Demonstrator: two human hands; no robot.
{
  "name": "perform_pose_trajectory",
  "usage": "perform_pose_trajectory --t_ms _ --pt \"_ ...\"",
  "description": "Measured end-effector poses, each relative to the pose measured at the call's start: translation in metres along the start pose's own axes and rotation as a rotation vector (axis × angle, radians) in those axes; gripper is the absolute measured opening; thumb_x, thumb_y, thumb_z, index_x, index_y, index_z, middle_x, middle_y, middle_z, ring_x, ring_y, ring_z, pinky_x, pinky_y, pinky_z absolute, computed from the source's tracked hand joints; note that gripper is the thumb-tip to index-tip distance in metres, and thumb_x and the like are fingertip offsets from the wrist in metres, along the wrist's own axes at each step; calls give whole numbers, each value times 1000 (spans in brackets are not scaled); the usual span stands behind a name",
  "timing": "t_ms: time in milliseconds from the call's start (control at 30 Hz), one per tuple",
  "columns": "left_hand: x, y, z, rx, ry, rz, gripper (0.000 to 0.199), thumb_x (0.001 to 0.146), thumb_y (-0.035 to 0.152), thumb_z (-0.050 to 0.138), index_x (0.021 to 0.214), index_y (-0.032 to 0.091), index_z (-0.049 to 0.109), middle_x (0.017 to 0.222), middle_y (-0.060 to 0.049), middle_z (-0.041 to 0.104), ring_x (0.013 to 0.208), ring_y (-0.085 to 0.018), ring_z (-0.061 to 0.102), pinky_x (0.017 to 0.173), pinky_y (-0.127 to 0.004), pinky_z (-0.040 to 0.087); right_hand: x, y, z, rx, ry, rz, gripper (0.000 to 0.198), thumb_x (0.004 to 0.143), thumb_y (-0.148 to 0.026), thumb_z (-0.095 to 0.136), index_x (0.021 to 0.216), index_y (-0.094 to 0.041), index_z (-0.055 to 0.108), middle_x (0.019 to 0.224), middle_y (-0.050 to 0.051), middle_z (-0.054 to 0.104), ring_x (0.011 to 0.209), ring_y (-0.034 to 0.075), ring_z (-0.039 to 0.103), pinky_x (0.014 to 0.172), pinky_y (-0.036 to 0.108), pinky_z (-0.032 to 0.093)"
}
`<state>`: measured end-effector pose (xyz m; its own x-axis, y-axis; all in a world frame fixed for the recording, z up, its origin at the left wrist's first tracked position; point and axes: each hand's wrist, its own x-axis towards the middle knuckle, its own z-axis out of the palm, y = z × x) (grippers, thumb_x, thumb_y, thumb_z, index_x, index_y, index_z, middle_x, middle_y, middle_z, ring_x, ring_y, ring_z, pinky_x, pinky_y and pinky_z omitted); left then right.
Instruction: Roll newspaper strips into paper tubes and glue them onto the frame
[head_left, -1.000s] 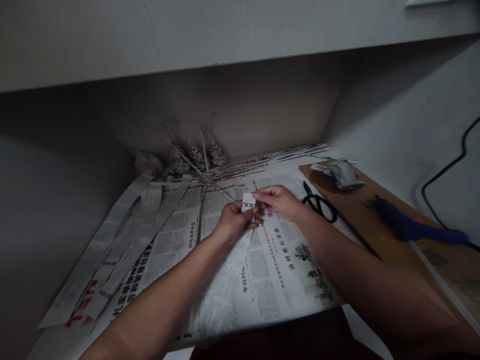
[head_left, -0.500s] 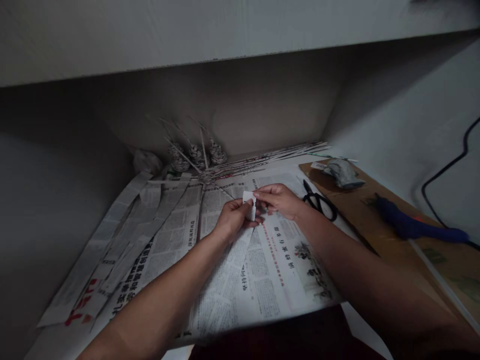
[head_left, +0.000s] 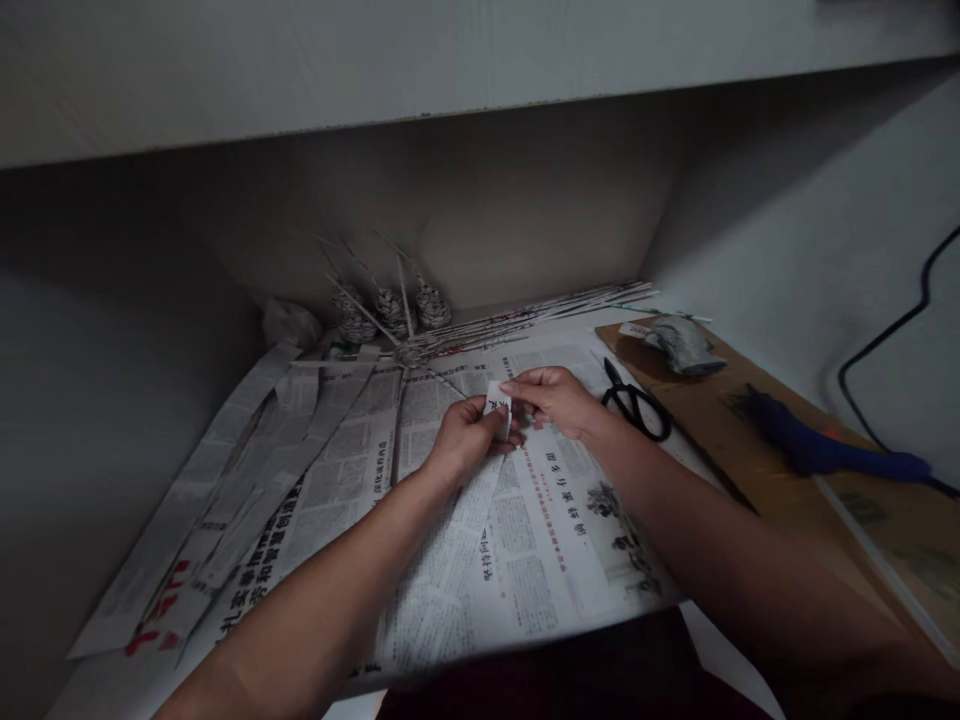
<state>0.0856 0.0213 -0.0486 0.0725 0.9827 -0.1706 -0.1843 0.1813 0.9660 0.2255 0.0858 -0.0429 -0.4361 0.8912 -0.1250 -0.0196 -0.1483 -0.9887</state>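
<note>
1. Left hand (head_left: pixel 466 440): closed in a pinch on the near part of a newspaper strip (head_left: pixel 457 520), thumb on top, at the strip's folded far end (head_left: pixel 498 407).
2. Right hand (head_left: pixel 555 398): fingertips pressed together on the same folded end from the far side; nothing else held.
3. Newspaper strip: long and narrow, running from the person's body up the middle of the worktop, lying over the spread newspaper sheet (head_left: pixel 570 520); only its far end is lifted between the two hands.
4. Handling note, as a judgement: the fold looks small, so the edges want lining up squarely before the crease is pressed; the left pinch should steady the strip while the right fingertips run the crease flat, with light tension to avoid tearing thin paper.
5. Cut strips (head_left: pixel 247 470): fanned out to the left.
6. Rolled paper tubes (head_left: pixel 540 310): along the back wall.
7. Scissors (head_left: pixel 637 405): just right of the right hand, apart from it.
8. Blue glue gun (head_left: pixel 825 452): on the cardboard sheet (head_left: pixel 720 420), well apart.
</note>
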Motion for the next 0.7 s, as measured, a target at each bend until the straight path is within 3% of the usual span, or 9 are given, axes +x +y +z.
perform_pose_trajectory --t_ms 233,433,700 --pt "0 2 0 -4 18 -17 27 73 33 66 87 10 65 78 -10 68 59 -16 65 53 -25 52 -2 -1 -3 -30 -36 34 36 62 -41 77 81 -13 67 51 -3 52 42 6 45 33 16 27" --pt "0 1 -1 -11 7 -10 27 72 36 67 84 12 66 76 -9 67 58 -14 64 51 -23 51 -1 0 -3 -36 -56 12 36 64 -43 74 79 -11 66 48 -4 48 39 4 39 32 16 25" --pt "0 -1 1 30 3 31 26 70 30 68 88 12 64 82 -10 68 62 -15 64 56 -25 53 0 1 1 -20 17 15 34 62 -42 75 73 -12 63 44 -5 47 35 4 37 30 17 25"
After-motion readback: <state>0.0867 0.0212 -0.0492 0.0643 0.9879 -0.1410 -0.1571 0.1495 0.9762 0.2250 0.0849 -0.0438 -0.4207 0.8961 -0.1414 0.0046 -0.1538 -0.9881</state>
